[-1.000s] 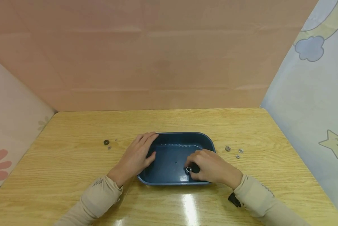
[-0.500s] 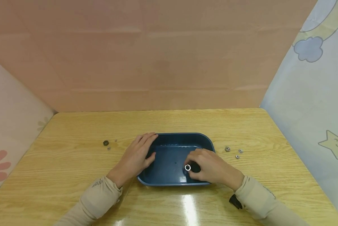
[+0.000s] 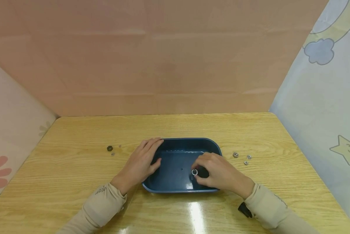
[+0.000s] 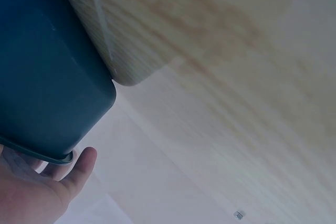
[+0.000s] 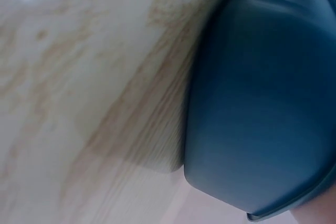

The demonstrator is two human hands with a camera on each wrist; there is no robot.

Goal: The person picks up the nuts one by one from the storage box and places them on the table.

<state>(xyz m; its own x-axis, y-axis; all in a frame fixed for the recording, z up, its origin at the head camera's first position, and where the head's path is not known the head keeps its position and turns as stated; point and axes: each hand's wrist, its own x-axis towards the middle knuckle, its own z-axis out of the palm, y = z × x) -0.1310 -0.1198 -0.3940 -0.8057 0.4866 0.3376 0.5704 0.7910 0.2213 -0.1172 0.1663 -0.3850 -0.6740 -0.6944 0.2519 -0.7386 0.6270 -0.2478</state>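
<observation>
A blue rectangular tray (image 3: 170, 175) sits on the table in the head view. My left hand (image 3: 140, 162) rests on the tray's left rim, fingers fairly straight toward the far left corner and thumb inside. In the left wrist view that hand (image 4: 37, 192) lies at the rim. Over the tray's right part, my right hand (image 3: 216, 170) pinches a small silver nut (image 3: 194, 172) between thumb and fingers, its round hole facing up. The right wrist view mostly shows the tray's outer wall (image 5: 252, 119); the pinch is hidden there.
Right of the tray lie a larger silver nut (image 3: 235, 155) and two smaller ones, a far nut (image 3: 249, 157) and a near nut (image 3: 246, 162). On the left are a dark nut (image 3: 109, 148) and two tiny metal pieces. A brown panel (image 3: 163, 65) stands behind the table.
The nut between my right fingers has risen slightly and turned so its ring faces up more. My left hand and the tray stay nearly where they were.
</observation>
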